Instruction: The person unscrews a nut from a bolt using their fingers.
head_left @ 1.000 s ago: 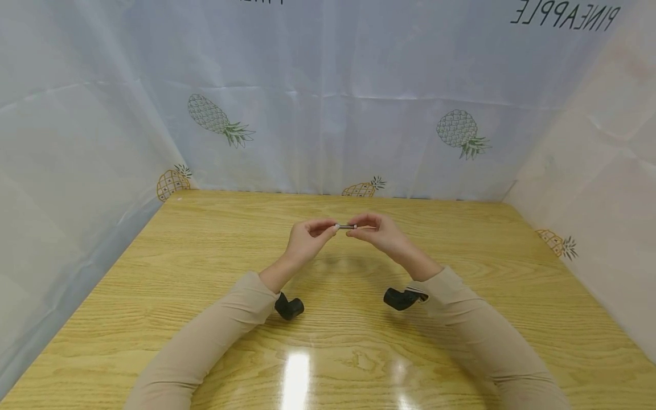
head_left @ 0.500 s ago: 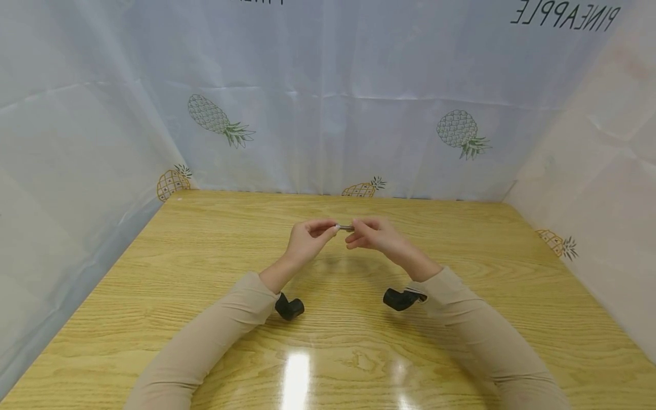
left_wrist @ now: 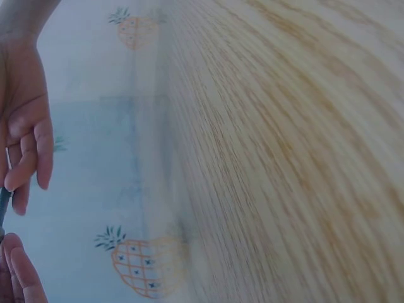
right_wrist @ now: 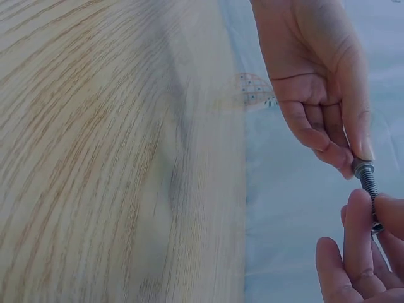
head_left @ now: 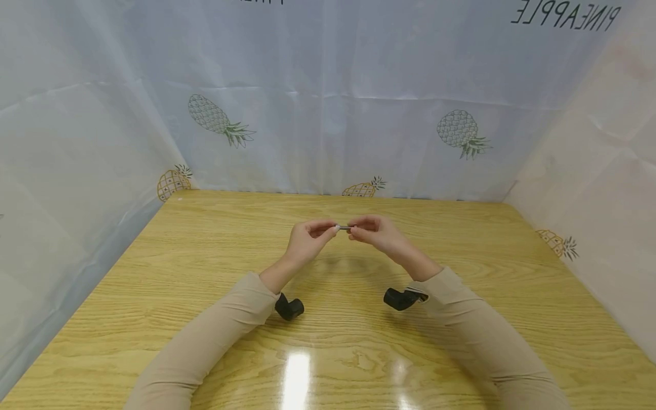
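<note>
Above the middle of the table, a small threaded metal bolt (head_left: 345, 228) lies roughly level between two bare hands. My left hand (head_left: 303, 241) pinches its left end with thumb and fingertips. In the right wrist view, a round flanged piece (right_wrist: 363, 168) shows at that end, right beneath the left fingertips. From the other side, my right hand (head_left: 383, 234) holds the bolt's right end between thumb and fingers. A dark ring-like piece (right_wrist: 377, 228), perhaps a nut or the head, partly shows among the right fingers. The left wrist view catches the bolt (left_wrist: 4, 203) only at its edge.
Under each beige sleeve cuff sticks out a black curved wrist piece, the left one (head_left: 289, 307) and the right one (head_left: 401, 299). The wood-grain table (head_left: 215, 239) meets a pale pineapple-print curtain (head_left: 328, 136) at the back and sides.
My right fingers shift at the bolt's right end: the thumb rises over it half a second ago, then drops back lower. The left hand and the bolt stay in place.
</note>
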Tool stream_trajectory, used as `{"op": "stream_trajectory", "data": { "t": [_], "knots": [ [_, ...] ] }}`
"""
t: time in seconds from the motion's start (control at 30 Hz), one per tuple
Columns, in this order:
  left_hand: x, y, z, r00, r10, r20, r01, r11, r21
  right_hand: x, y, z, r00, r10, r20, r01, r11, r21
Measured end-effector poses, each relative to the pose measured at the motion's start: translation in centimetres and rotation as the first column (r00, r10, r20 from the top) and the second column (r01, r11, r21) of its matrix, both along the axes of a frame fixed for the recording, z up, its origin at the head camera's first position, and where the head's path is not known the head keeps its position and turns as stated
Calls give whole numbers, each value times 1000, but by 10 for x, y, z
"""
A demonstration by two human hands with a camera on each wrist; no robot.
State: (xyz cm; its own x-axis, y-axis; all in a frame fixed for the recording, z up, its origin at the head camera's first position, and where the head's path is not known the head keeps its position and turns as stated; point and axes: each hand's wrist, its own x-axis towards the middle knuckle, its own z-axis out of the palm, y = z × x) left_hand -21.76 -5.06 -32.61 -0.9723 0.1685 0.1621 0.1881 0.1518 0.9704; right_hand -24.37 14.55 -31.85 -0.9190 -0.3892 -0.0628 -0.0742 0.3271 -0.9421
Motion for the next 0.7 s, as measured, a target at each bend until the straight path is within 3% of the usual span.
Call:
{"op": "stream_trajectory", "data": {
  "t": [0.2,0.7],
  "knots": [
    [0,0,1,1000,-5,11,5,1000,5,0,-1,-1,998,-40,-52,42,999,26],
    [-1,0,0,1000,-2,22,2,1000,14,-1,-1,-2,997,-67,-26,67,998,4]
  ]
}}
